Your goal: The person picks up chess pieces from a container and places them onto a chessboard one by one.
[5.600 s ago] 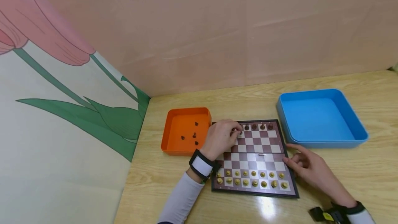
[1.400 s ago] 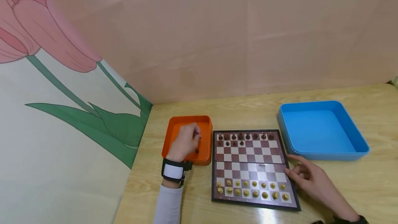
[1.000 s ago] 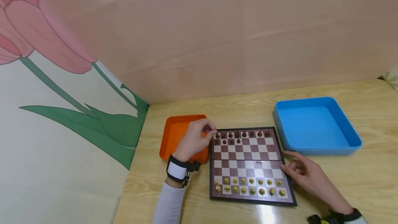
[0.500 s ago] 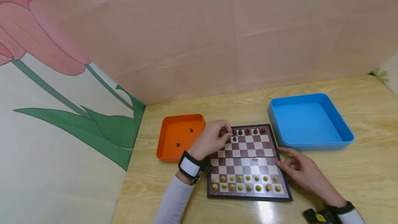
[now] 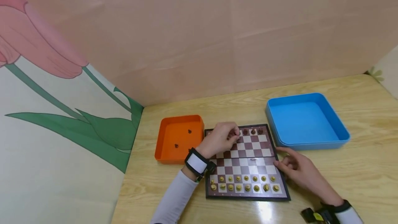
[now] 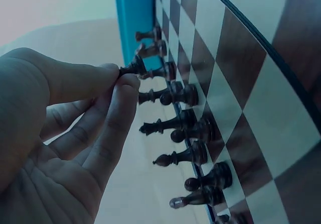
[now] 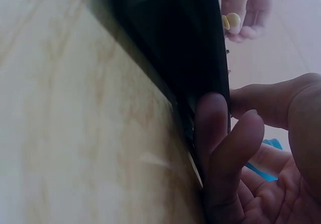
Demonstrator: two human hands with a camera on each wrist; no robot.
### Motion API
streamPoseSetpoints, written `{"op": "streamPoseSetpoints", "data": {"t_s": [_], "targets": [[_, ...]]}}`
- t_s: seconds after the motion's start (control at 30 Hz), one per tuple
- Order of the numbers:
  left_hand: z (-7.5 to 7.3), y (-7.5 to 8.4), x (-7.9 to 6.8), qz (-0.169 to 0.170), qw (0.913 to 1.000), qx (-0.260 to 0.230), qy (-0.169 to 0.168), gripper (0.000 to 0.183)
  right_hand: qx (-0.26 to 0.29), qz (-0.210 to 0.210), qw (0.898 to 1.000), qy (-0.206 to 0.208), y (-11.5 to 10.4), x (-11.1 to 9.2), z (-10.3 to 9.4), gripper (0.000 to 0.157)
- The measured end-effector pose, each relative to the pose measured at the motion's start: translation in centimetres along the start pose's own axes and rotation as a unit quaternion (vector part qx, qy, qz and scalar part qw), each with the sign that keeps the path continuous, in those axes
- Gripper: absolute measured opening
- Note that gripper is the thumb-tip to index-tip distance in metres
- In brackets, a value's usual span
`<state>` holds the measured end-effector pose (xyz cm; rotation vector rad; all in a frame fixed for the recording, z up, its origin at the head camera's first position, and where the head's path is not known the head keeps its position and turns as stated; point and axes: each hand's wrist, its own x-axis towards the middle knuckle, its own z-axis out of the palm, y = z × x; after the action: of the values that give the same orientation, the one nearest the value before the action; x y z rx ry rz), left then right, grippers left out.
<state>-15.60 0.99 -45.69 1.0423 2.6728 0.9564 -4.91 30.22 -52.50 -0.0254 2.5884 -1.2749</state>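
Note:
Thumb and fingertips of my left hand (image 5: 219,139) pinch a small dark chess pawn (image 6: 133,66) above the far side of the chessboard (image 5: 248,162). In the left wrist view the pawn is held sideways, clear of the board, near a row of standing dark pieces (image 6: 175,156). My hand hides part of those far rows in the head view. Two rows of gold chess pieces (image 5: 247,182) stand along the near side. My right hand (image 5: 300,170) grips the board's right edge, thumb at the top and fingers against the side in the right wrist view.
An orange tray (image 5: 164,127) with a few dark pieces (image 5: 189,131) lies left of the board. To the right stands a blue tray (image 5: 306,120), close to the board's far right corner. A wall rises behind the wooden table (image 5: 367,141).
My left hand has carried a dark pawn from the orange tray rightwards over the board's far rows. Several dark pawns were placed there earlier. My right hand keeps its grip on the edge.

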Motion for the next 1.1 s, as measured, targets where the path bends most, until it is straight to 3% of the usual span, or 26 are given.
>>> {"op": "streamPoseSetpoints", "data": {"t_s": [0.27,0.57,1.1], "targets": [[0.9,0.0,0.7,-0.004,0.9987,0.045,-0.024,0.004,-0.01,-0.009,1.0,0.002,-0.1,0.0,0.2,0.065],[1.1,0.2,1.3,0.016,0.9973,0.066,-0.03,0.005,-0.006,-0.013,1.0,0.009,0.2,-0.1,0.2,0.063],[0.5,0.8,0.7,0.005,0.9984,0.054,-0.019,0.005,-0.004,-0.017,1.0,0.011,0.5,0.0,0.2,0.063]]}}
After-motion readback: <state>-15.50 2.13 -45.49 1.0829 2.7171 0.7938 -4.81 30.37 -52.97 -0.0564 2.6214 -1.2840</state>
